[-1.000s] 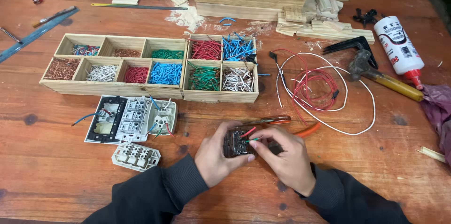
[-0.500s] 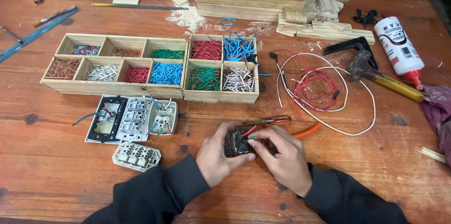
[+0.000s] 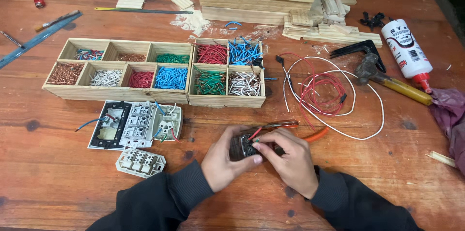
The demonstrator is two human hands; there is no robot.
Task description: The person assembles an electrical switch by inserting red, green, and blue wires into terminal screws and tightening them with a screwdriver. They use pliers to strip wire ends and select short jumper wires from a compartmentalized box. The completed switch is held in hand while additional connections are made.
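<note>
Dark switch module (image 3: 240, 146) sits near the table's (image 3: 58, 182) front edge, about mid-width, cupped in the left hand (image 3: 224, 159), fingers curled round it. Right hand (image 3: 286, 157) fingertips pinch at its top by a red wire (image 3: 255, 134). Orange-handled pliers (image 3: 310, 136) just behind. White terminal block (image 3: 140, 161) & opened switch plate (image 3: 135, 124) to the left; wooden trays of wire bits (image 3: 160, 69) beyond.

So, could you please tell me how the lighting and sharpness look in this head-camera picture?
Head view: even, soft light, faint shadows under the hands, left hand and right hand; mild sheen on the wooden table; the dark switch module and wire trays are sharp; top right corner falls dark.
</note>
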